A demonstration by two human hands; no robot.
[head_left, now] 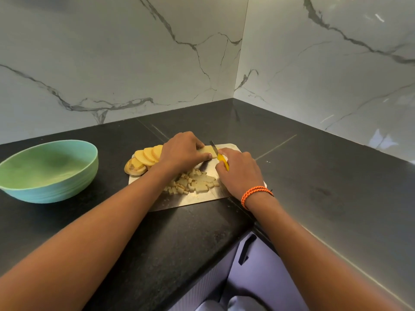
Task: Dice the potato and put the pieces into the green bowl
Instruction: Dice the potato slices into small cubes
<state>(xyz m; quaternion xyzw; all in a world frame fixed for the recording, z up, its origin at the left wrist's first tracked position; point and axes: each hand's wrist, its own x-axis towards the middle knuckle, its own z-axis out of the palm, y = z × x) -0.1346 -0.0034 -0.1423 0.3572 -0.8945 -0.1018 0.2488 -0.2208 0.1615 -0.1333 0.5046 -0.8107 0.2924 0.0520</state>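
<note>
Seen from above, a person's two bare arms reach forward over a black stone counter (314, 176) that runs into a corner of white marble wall (112, 63) with grey veins. A flat, silvery cutting board (197, 199) lies on the counter straight ahead. The left hand (182, 151) rests at the far middle of the board, fingers curled over a pale yellow potato slice (207, 150) and thumb stretched along its near edge, pinning it flat. The slice's right end sticks out past the fingertips. The right hand (240, 173), just to the right and nearly touching the left thumb, is wrapped around the yellow handle of a small knife (222, 159). The short blade points away from the person and meets the exposed end of the slice. A braided orange bracelet (256, 194) circles the right wrist. A row of overlapping round slices (146, 157) leans along the board's far left edge, just left of the left hand (the end ones hang over onto the counter). A loose heap of diced pieces (193, 182) lies on the near part of the board, between the two wrists and below both hands. The green bowl (51, 194), green inside and turquoise outside, sits on the counter well to the left of the board, apart from both hands. At the bottom, below the counter edge, is a lilac cabinet (258, 277) with a dark handle.
</note>
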